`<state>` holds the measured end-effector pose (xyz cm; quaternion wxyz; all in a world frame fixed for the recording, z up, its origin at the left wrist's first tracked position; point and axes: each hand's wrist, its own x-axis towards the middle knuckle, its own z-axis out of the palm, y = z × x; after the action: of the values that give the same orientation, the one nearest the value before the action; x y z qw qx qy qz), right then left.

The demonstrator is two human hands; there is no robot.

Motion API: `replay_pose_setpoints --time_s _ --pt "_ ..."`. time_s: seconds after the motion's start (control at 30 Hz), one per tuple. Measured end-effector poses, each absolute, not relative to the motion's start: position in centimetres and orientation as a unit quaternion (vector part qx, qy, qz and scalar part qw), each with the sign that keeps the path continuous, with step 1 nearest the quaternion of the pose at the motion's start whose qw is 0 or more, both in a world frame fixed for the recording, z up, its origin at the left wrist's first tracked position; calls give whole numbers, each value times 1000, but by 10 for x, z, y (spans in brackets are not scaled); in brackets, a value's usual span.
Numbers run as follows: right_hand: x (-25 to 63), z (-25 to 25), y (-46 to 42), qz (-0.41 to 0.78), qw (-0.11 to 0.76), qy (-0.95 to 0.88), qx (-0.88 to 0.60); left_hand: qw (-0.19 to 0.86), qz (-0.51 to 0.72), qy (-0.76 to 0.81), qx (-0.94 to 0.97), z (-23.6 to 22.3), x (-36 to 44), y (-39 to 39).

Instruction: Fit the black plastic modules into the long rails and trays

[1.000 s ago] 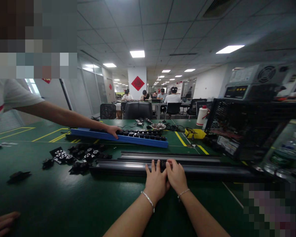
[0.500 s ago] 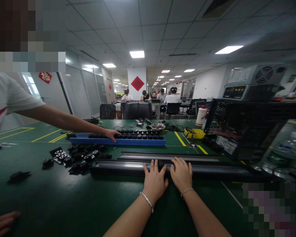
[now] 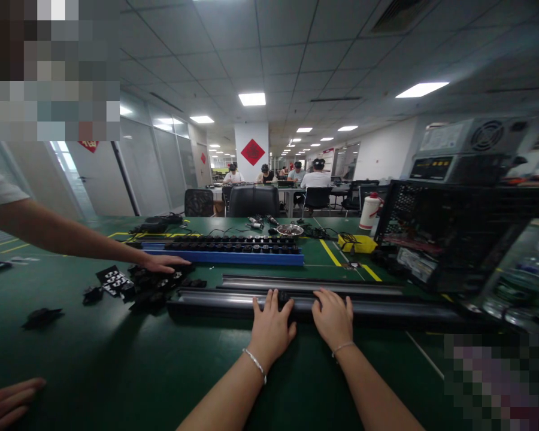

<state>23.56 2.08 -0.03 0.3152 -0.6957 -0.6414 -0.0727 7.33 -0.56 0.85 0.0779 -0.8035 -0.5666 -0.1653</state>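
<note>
A long black metal rail point(image 3: 224, 301) lies crosswise in front of me, with a second rail point(image 3: 251, 281) parallel just behind it. My left hand point(image 3: 273, 329) rests on the nearer rail with its fingers spread. Beside its fingertips a small black part point(image 3: 283, 296) sits in the rail; its kind is too small to make out. To the right of that part, my right hand point(image 3: 333, 317) lies on the same rail, fingers apart and slightly bent. Neither hand is wrapped round anything.
A co-worker's hand point(image 3: 166, 263) is over a heap of black parts point(image 3: 150, 293) at left. Behind lies a blue rail point(image 3: 251, 257) with black pieces in rows. A metal dish point(image 3: 290, 230), yellow tray point(image 3: 357, 243), open computer case point(image 3: 440, 239) and water bottle point(image 3: 516, 287) stand around.
My right hand has moved right, away from my left hand, which has slid slightly left along the rail. The co-worker's hand has gone from the blue rail to the heap of black parts.
</note>
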Motion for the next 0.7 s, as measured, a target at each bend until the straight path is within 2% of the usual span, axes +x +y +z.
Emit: replay_pose_setpoints --time_s 0.7 --pt "237 1 20 -68 311 -642 -698 110 -196 -568 -792 0 49 -1"
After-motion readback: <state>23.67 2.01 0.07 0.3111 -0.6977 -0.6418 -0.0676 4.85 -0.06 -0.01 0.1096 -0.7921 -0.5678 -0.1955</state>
